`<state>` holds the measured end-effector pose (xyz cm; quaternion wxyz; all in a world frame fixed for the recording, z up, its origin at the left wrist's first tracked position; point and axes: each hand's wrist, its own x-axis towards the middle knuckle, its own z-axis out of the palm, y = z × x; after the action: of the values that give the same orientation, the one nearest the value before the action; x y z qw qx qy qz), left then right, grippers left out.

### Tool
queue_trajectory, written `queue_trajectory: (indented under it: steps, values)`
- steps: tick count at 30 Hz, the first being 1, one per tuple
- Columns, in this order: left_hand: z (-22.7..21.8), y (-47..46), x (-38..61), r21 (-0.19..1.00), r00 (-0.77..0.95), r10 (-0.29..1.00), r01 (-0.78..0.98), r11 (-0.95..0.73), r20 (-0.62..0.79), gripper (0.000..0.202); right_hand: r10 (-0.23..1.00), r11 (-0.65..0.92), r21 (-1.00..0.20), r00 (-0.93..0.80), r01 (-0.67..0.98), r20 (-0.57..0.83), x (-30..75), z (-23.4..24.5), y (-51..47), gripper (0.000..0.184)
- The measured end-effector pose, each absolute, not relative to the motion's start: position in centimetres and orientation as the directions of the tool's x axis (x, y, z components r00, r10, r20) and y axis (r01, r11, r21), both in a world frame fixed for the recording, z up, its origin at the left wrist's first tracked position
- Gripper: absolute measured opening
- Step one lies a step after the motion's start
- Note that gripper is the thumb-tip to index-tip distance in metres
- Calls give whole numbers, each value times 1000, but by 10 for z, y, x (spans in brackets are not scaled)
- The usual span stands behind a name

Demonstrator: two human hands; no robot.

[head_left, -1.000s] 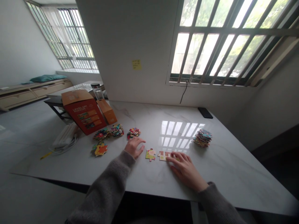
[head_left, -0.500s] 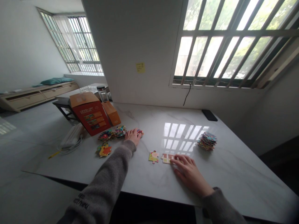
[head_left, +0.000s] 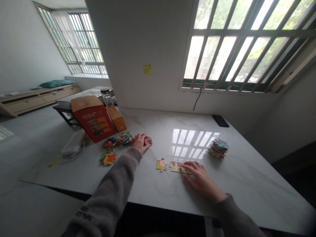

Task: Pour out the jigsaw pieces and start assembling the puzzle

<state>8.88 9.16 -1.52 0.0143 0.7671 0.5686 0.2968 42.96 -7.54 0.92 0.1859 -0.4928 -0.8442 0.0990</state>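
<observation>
Both hands are out over the white marble table (head_left: 160, 194), each in a grey knitted sleeve. The left hand (head_left: 139, 142) reaches well forward and rests against a small pile of puzzle pieces (head_left: 148, 141), its fingers curled down over the pile's near side. From where I stand I cannot tell whether they have pinched a piece or only touch the heap. The right hand (head_left: 200, 177) lies closer to the table's front edge, palm down and relaxed. Its fingers are spread, and the fingertips (head_left: 184, 164) rest on the right end of a short joined strip of pieces (head_left: 175, 167). It grips nothing. Just beside that strip, with a narrow gap between them, lies a single puzzle piece (head_left: 161, 164) printed in green and yellow.

On the far side of the left hand sit two loose heaps of pieces (head_left: 118, 140). A flatter cluster (head_left: 108, 158) lies nearer the front edge. Behind the heaps a red-orange puzzle box (head_left: 92, 118) stands tilted, with a smaller orange box (head_left: 117, 118) touching its side and a clear jar with a black lid (head_left: 105, 96) behind both. A white bundle of cable (head_left: 73, 147) lies at the table's left end.

Well apart on the other side, a neat stack of pieces (head_left: 217, 148) stands by the window's reflection. A dark phone (head_left: 220, 120) lies near the wall, and a yellow sticky note (head_left: 147, 69) is stuck higher up on that wall.
</observation>
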Motion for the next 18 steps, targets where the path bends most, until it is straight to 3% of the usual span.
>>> queue_trajectory:
  steps: [4, 10, 14, 18]
  values:
    - [-7, 87, 90, 349, 235, 819, 818, -458, 524, 42, 855, 518, -396, -479, 758, 202, 433, 19, -66, 45]
    - [5, 66, 119, 438, 332, 681, 567, -697, 653, 46, 853, 516, -548, -341, 658, 394, 414, 44, -36, 32]
    - [5, 54, 146, 517, 398, 631, 363, -775, 666, 40, 886, 458, -733, -319, 502, 335, 390, 44, 1, 33]
    - [5, 46, 161, 619, 329, 665, 247, -746, 671, 23, 913, 392, -793, -301, 467, 274, 365, 26, 31, 36]
